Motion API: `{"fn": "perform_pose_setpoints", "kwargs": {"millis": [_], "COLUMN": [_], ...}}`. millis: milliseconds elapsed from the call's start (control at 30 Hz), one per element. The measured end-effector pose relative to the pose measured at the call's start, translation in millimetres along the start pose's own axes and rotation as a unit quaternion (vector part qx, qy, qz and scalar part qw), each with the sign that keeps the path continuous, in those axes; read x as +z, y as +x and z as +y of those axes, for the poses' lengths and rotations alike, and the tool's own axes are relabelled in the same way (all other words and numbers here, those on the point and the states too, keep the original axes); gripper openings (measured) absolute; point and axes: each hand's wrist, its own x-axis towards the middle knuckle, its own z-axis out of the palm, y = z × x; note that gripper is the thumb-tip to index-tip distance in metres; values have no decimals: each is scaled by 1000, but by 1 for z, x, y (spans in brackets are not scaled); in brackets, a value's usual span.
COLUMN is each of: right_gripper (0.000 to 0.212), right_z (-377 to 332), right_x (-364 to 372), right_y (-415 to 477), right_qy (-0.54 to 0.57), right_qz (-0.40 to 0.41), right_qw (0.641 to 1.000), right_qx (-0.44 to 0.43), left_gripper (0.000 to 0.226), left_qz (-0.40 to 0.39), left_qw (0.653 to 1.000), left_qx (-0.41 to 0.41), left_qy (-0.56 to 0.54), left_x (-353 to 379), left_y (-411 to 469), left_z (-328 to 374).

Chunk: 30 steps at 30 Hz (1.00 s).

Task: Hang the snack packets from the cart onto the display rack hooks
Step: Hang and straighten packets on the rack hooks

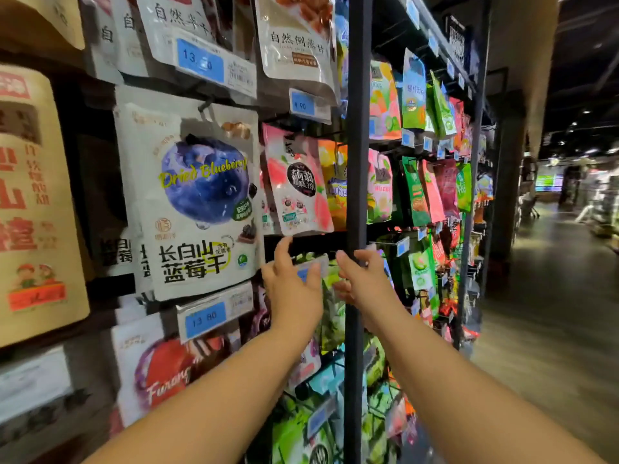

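Observation:
My left hand [294, 286] reaches up to the display rack [357, 162]. Its fingers are spread, and the thumb lies against a small blue price tag [310, 266] at a hook's tip. My right hand [360, 279] is just right of it, in front of the black upright post. Its lower fingers curl onto the top of a green snack packet [331, 306] below that tag. A pink jelly packet [301, 185] hangs directly above both hands. To its left hangs a large white dried-blueberry packet [194, 199]. The cart is out of view.
Rows of colourful packets [432, 192] fill the rack bay to the right of the post. Brown paper bags [33, 202] hang at far left. More packets and price tags [214, 314] hang below my arms. An aisle with a dark floor [552, 313] runs along the right.

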Motion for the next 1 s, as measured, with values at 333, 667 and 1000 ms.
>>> {"fn": "perform_pose_setpoints", "kwargs": {"millis": [333, 667, 1000], "right_gripper": [30, 17, 20], "right_z": [87, 182, 216], "right_x": [-78, -198, -242], "right_y": [-89, -239, -367], "right_qy": [-131, -277, -511], "right_qz": [44, 145, 44], "right_qw": [986, 898, 765], "right_qx": [91, 308, 390], "left_gripper": [47, 50, 40], "left_qz": [-210, -615, -742], "left_qw": [976, 776, 590], "left_qx": [-57, -117, 126], "left_qy": [13, 80, 290], "left_x": [53, 61, 59], "left_y": [-129, -296, -347], "left_z": [-65, -164, -201]}}
